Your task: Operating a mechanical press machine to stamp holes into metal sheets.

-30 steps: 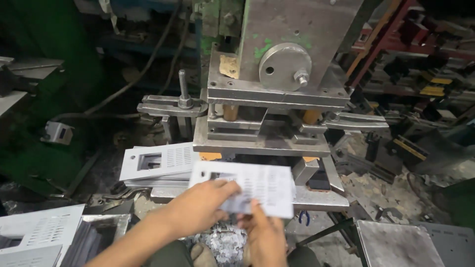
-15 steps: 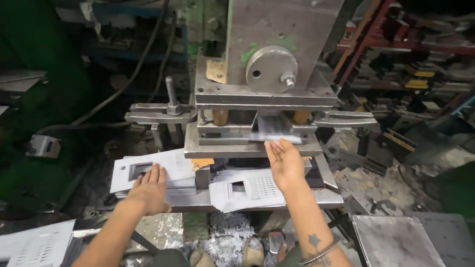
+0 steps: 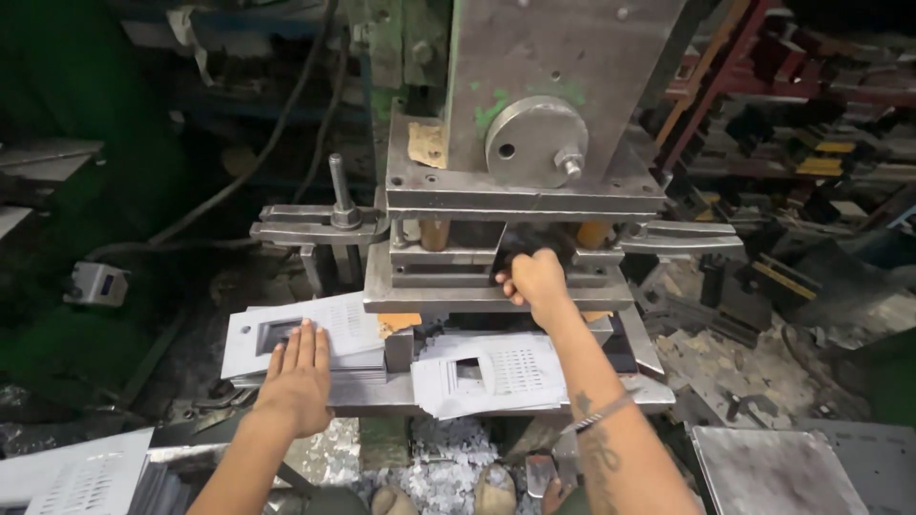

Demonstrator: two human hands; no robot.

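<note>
Left hand (image 3: 298,374) lies flat, palm down, fingers straight and close together, on the left stack of white punched sheet-metal panels (image 3: 310,334); it grips nothing. The stack rests on the grey steel press bed (image 3: 377,396), just left of the die set, and its top panel shows a rectangular cut-out near the fingertips.

Right hand (image 3: 536,278) is up at the front of the grey steel die set (image 3: 496,277), curled narrow, w/ fingers reaching into the dark gap between the upper and lower plates. Cannot tell what, if anything, it holds: the fingertips are hidden in the slot. Forearm crosses over a second, looser pile of white perforated panels w/ square window (image 3: 491,374), which lies on the bed directly below the die, between the two arms.

Above the die stands the tall grey press ram housing w/ round steel disc and bolt (image 3: 534,143). A vertical steel pin on a clamp bar (image 3: 339,195) sits left of the die. White punch-out scrap (image 3: 444,467) lies on the floor beneath the bed. Another white perforated sheet (image 3: 67,477) sits at lower left, well apart from the hands
</note>
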